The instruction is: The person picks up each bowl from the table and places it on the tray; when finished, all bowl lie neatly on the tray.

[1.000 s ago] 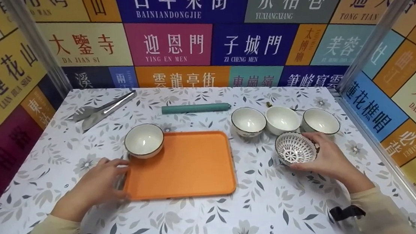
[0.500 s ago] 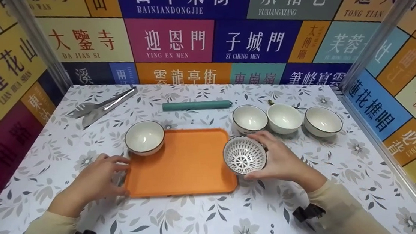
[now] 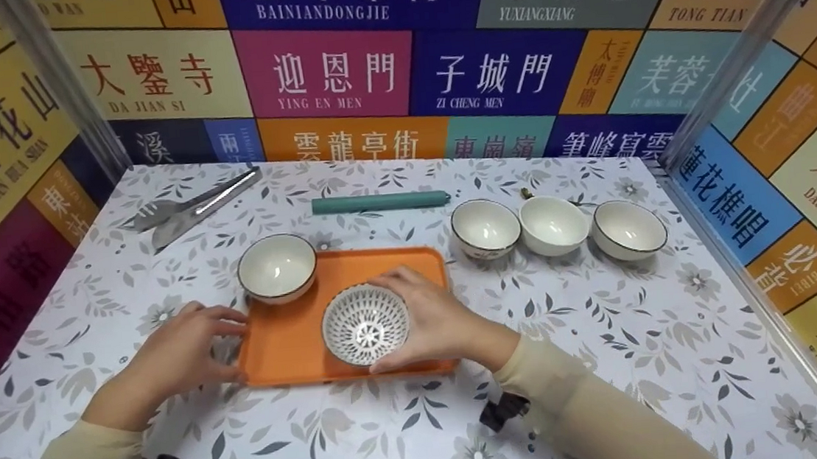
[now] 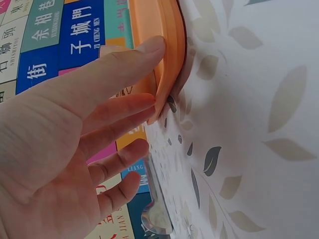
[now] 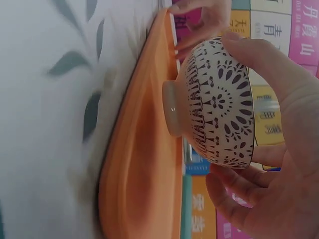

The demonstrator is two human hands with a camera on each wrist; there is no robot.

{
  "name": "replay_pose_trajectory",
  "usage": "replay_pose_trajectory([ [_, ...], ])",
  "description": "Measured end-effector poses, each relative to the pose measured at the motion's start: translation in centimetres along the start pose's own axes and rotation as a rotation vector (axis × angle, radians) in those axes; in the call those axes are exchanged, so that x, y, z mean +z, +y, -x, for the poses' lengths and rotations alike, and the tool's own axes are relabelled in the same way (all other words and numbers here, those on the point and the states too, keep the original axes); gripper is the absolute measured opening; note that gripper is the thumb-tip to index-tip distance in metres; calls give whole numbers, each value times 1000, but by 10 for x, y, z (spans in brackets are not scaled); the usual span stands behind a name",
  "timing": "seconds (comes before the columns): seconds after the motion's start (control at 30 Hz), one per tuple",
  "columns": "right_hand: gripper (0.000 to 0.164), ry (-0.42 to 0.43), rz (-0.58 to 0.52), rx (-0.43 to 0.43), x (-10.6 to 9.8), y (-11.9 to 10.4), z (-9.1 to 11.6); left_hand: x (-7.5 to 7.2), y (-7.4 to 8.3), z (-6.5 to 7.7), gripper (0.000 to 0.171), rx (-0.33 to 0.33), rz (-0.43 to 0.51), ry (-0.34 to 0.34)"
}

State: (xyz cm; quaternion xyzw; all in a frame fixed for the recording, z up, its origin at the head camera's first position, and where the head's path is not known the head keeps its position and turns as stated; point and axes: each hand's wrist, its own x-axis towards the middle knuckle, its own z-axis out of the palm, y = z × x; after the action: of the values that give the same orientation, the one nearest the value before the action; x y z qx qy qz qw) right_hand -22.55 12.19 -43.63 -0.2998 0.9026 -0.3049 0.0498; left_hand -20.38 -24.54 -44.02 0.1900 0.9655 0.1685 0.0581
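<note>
My right hand (image 3: pixel 431 320) grips a patterned bowl (image 3: pixel 365 326) by its rim, thumb on the near side and fingers on the far side. In the right wrist view the bowl (image 5: pixel 214 104) shows dark petal prints outside, its foot hanging over the orange tray (image 5: pixel 144 164). My left hand (image 3: pixel 183 353) lies at the left edge of the orange tray (image 3: pixel 279 359), its fingers loosely extended. In the left wrist view the thumb of this left hand (image 4: pixel 65 129) rests at the tray's rim. A white bowl (image 3: pixel 277 269) with a dark rim sits at the tray's far left corner.
To the right stand a dark-rimmed bowl (image 3: pixel 485 229), a plain white bowl (image 3: pixel 554 225) and another bowl (image 3: pixel 629 229) in a row. Behind the tray lies a green stick-shaped thing (image 3: pixel 380 201). Metal tongs (image 3: pixel 192 211) lie at back left.
My right hand has carried the patterned bowl leftward, from beside the bowl row to above the orange tray. My left hand has stayed at the tray's left edge.
</note>
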Motion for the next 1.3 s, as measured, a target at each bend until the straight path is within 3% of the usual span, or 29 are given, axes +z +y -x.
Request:
replay_pose_trajectory([
  [0.3, 122, -76, 14, -42, 38, -36, -35, 1, -4, -2, 60, 31, 12, 36],
  [0.67, 122, -73, 51, -75, 60, -51, -56, 4, -8, 1, 60, 50, 33, 74],
  [1.03, 125, -92, 56, -95, 67, -55, -54, 8, -11, 4, 66, 39, 69, 80],
  [1.13, 123, -89, 58, -106, 60, -52, -48, 10, -12, 5, 65, 55, 70, 88],
  [1.3, 105, -85, 58, -91, 41, -37, -36, 9, -15, 5, 64, 72, 72, 75],
])
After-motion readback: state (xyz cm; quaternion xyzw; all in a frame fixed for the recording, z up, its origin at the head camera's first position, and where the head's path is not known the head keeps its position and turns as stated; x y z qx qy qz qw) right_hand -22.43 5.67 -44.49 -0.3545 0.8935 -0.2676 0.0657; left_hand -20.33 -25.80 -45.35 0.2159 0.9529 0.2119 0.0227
